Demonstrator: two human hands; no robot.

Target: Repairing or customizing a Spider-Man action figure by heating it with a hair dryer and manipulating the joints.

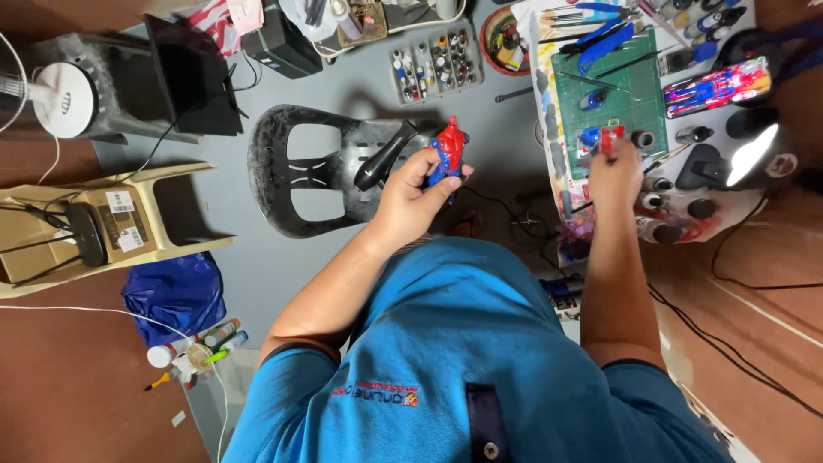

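Note:
My left hand (413,195) grips a red and blue figure torso (448,153), held upright above the floor in front of my blue shirt. My right hand (613,171) reaches forward over the green cutting mat (639,107) and pinches a small red part (609,137). A small blue part (590,135) lies on the mat just left of those fingers. A red and blue painted figure piece (718,86) lies to the right of the mat.
A dark plastic chair (296,171) with a black hair dryer (383,159) stands left of my left hand. A tray of paint bottles (435,62), blue pliers (600,39), dark paint jars (677,193), a bright lamp (754,150), a fan (60,99) and floor cables (737,343) surround me.

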